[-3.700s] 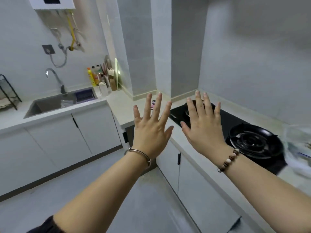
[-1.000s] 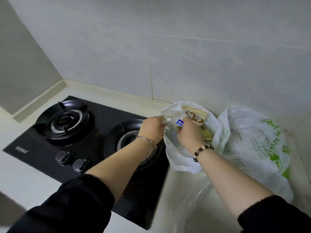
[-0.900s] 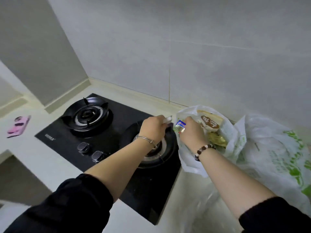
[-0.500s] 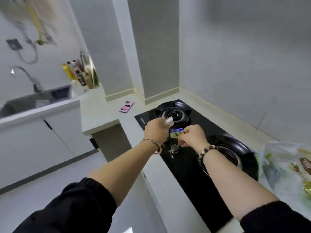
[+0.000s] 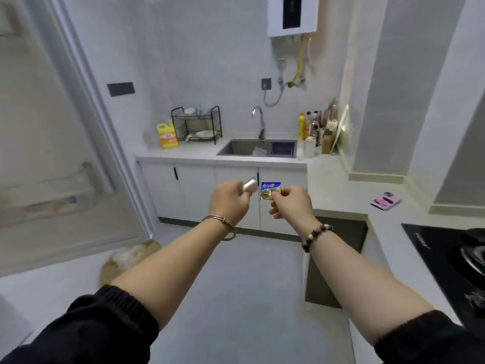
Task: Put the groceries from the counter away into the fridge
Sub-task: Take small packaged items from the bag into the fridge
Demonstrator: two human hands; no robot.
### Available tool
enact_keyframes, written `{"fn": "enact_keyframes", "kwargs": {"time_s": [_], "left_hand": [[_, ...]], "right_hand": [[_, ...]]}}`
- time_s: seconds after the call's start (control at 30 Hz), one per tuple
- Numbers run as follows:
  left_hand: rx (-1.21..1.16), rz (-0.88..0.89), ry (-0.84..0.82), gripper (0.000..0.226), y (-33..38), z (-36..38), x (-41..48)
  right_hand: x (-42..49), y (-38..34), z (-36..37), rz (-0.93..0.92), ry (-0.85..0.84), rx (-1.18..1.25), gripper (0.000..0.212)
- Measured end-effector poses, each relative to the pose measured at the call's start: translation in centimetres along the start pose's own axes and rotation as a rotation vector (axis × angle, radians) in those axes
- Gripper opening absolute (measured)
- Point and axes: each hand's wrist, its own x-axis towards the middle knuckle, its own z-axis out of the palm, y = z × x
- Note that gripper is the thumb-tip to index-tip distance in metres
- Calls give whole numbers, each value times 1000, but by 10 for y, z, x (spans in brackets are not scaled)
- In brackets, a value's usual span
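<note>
while our left hand [image 5: 231,203] clenches a silver packet [image 5: 249,185], our right hand [image 5: 290,202] pinches the blue packet [image 5: 269,189] at four o'clock; seemingly light, slick.

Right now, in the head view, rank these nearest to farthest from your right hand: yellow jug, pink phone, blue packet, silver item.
1. Blue packet: pinched in the right hand itself.
2. Silver item: just left, gripped by the left hand.
3. Pink phone: on the counter to the right.
4. Yellow jug: far left, beside the dish rack.
</note>
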Motion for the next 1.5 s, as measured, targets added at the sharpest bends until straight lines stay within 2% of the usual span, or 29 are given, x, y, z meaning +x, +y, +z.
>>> {"fn": "enact_keyframes", "kwargs": {"time_s": [0.13, 0.3, 0.6, 0.7, 0.8, 0.87, 0.97, 1.03, 1.1, 1.17, 1.33, 1.5], "left_hand": [[43, -113, 155, 15, -84, -84, -11], [14, -197, 314, 12, -149, -165, -34], [-49, -290, 556, 10, -215, -250, -54], [-12, -328, 555, 16, -240, -276, -47], [49, -327, 548, 22, -264, -302, -28], [168, -343, 484, 16, -283, -318, -11], [328, -457, 239, 11, -315, -336, 13], [330, -517, 61, 15, -334, -343, 23], [320, -540, -40, 5, -353, -348, 31], [352, -528, -133, 13, -367, -348, 36], [604, -394, -378, 26, -390, -346, 46], [581, -321, -580, 34, -397, -345, 54]], "right_hand": [[-11, -55, 103, -151, -109, 57, 18], [-41, -107, 194, -303, -226, 169, 8], [-53, -177, 282, -577, -334, 272, 19], [-41, -198, 308, -657, -361, 219, 22], [-22, -215, 337, -780, -362, 92, 11], [-10, -227, 353, -867, -334, -38, 15], [0, -244, 373, -887, -425, -240, 15], [4, -252, 387, -853, -524, -354, 15], [7, -257, 404, -839, -579, -443, 17], [9, -262, 422, -827, -618, -526, 17], [12, -259, 445, -792, -716, -786, 13], [17, -255, 447, -755, -693, -877, 9]]}}
